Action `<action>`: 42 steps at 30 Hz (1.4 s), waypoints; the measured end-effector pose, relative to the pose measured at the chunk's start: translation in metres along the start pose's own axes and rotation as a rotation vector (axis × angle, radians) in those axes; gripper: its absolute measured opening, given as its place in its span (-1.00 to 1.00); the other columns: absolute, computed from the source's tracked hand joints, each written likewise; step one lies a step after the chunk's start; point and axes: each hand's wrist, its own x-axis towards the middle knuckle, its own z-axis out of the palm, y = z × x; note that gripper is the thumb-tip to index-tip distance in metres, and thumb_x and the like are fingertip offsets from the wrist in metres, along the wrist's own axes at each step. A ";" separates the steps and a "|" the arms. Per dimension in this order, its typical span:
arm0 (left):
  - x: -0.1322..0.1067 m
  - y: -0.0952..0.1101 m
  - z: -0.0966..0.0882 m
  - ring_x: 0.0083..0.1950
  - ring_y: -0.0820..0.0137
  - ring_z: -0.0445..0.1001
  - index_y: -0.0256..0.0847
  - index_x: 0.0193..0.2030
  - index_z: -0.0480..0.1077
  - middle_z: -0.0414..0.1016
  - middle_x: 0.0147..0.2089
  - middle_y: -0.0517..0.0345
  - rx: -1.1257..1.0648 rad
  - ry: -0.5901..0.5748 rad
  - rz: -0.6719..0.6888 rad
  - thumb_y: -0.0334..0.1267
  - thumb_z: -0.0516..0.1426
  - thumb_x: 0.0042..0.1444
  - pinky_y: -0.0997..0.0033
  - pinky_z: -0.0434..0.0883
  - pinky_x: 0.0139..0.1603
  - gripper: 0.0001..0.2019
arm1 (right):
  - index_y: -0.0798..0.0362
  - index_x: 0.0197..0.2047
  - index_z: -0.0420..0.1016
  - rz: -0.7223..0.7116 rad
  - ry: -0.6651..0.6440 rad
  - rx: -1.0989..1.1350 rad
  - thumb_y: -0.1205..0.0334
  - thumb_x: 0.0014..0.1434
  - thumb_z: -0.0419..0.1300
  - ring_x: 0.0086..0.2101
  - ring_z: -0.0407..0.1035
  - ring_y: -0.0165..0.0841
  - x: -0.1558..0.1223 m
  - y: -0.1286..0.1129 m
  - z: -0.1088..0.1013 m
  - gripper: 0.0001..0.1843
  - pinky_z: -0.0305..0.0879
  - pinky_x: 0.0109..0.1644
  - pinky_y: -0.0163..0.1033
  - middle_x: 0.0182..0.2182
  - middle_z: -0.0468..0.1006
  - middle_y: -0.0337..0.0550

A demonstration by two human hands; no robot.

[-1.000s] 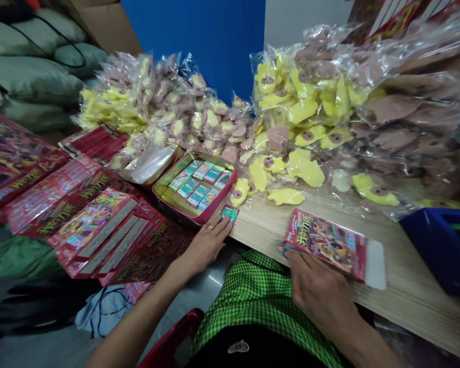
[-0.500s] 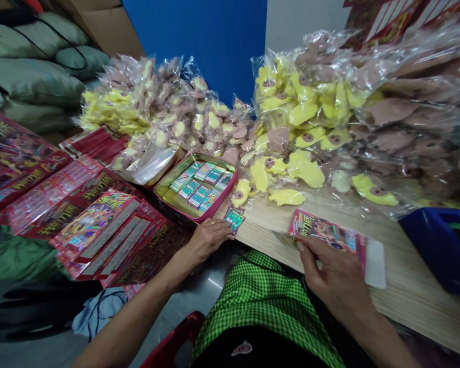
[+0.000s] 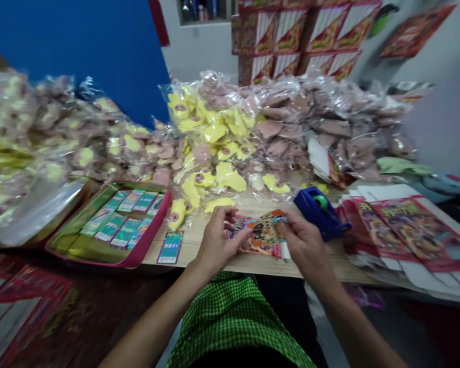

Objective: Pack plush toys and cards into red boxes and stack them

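Note:
My left hand [image 3: 218, 237] is curled round the left end of a flat, pink printed package [image 3: 258, 250], its thumb lying over the front. My right hand [image 3: 301, 240] pinches the right edge of an orange-and-black picture card [image 3: 267, 229], which overlaps the package. Some fingertips are hidden behind the prints. Left of my hands, a teal card [image 3: 170, 247] with purple edges lies on the wooden table. Beside it is a pink-rimmed tin [image 3: 163, 207] with a gold inside, holding rows of teal cards [image 3: 127, 231].
Bagged yellow and brown toys [image 3: 230, 176] are heaped along the back. A blue tape dispenser [image 3: 317, 212] stands just beyond my right hand. Printed red packages [image 3: 414, 230] are piled at the right. Clear plastic bags [image 3: 30, 217] lie left of the tin.
The view has swung right. My left hand has left the teal card by the tin and come to the package. The right hand's card now faces up across the package.

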 end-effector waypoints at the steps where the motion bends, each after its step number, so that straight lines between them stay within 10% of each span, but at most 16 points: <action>1: 0.010 0.000 0.010 0.07 0.18 0.53 -0.15 0.20 0.36 0.49 0.11 -0.05 0.055 -0.129 0.038 -0.08 0.36 0.09 0.11 0.54 0.06 -0.43 | 0.02 -0.04 0.60 0.017 0.090 -0.065 0.08 0.29 0.10 -0.27 0.49 -0.23 0.001 0.006 -0.016 -0.67 0.38 -0.17 -0.17 -0.26 0.64 -0.13; 6: 0.042 0.001 0.055 0.48 -0.30 0.10 -0.25 0.48 -0.04 0.21 0.41 -0.37 0.452 -0.700 0.141 -0.21 0.51 -0.32 -0.38 0.05 0.45 0.23 | 0.00 0.08 0.51 0.049 0.349 -0.303 0.15 0.26 0.11 -0.38 0.43 -0.27 0.002 0.020 -0.072 -0.64 0.29 -0.29 -0.20 -0.32 0.58 -0.16; 12: 0.037 0.015 0.052 0.27 -0.13 0.31 -0.30 0.41 -0.01 0.25 0.26 -0.23 0.345 -0.457 0.166 -0.20 0.44 -0.29 -0.17 0.30 0.30 0.12 | 0.07 0.03 0.46 -0.171 0.366 -0.462 0.25 0.31 0.07 -0.47 0.42 -0.32 -0.005 0.000 -0.049 -0.73 0.29 -0.38 -0.24 -0.34 0.57 -0.14; 17: 0.023 0.021 0.035 0.29 -0.07 0.31 -0.14 0.41 -0.07 0.24 0.30 -0.17 0.185 -0.192 0.212 -0.15 0.40 -0.15 -0.14 0.29 0.30 0.04 | 0.13 0.13 0.42 -0.462 0.194 -0.495 0.33 0.36 0.04 0.05 0.42 -0.12 -0.008 -0.027 -0.022 -0.68 0.37 0.15 -0.01 0.02 0.49 0.11; 21: 0.016 0.019 0.024 0.32 -0.07 0.29 -0.13 0.44 -0.08 0.24 0.34 -0.19 0.147 -0.079 0.100 -0.13 0.41 -0.16 -0.16 0.28 0.32 0.08 | 0.12 0.15 0.42 -0.446 0.231 -0.497 0.34 0.37 0.04 0.09 0.40 -0.17 -0.010 -0.032 -0.034 -0.68 0.32 0.20 -0.05 0.04 0.49 0.08; 25: 0.003 0.020 -0.004 0.30 -0.08 0.34 -0.13 0.45 -0.01 0.30 0.33 -0.18 0.203 -0.129 -0.056 -0.08 0.41 -0.16 -0.19 0.32 0.31 0.06 | 0.07 -0.02 0.50 -0.331 0.164 -0.553 0.31 0.36 0.02 -0.10 0.50 -0.21 -0.003 -0.004 -0.047 -0.74 0.39 -0.01 -0.11 -0.12 0.59 -0.02; 31: -0.024 0.011 -0.042 0.26 -0.03 0.41 -0.07 0.39 0.16 0.37 0.30 -0.08 0.299 -0.191 -0.234 -0.13 0.32 -0.09 -0.14 0.38 0.27 -0.14 | 0.15 -0.05 0.60 -0.012 -0.273 -0.859 0.45 0.25 0.04 -0.04 0.49 -0.13 0.036 0.023 -0.027 -0.67 0.36 0.06 -0.09 -0.04 0.62 0.13; 37: -0.019 -0.017 -0.012 0.23 -0.10 0.43 -0.18 0.43 0.12 0.37 0.30 -0.20 0.486 -0.286 -0.206 -0.12 0.23 -0.09 -0.12 0.37 0.25 -0.12 | 0.15 -0.19 0.62 -0.004 -0.288 -0.965 0.47 0.19 0.15 -0.13 0.53 -0.12 0.093 -0.013 -0.018 -0.78 0.40 -0.08 -0.16 -0.16 0.65 0.17; 42: 0.027 -0.040 -0.001 0.18 -0.16 0.46 -0.39 0.28 0.28 0.46 0.16 -0.33 0.668 -0.394 -0.216 0.03 0.15 -0.02 -0.13 0.37 0.19 -0.24 | 0.15 -0.16 0.61 0.113 -0.120 -0.985 0.15 0.30 0.30 -0.23 0.55 -0.20 0.159 -0.015 -0.072 -0.79 0.48 -0.16 -0.14 -0.26 0.64 0.04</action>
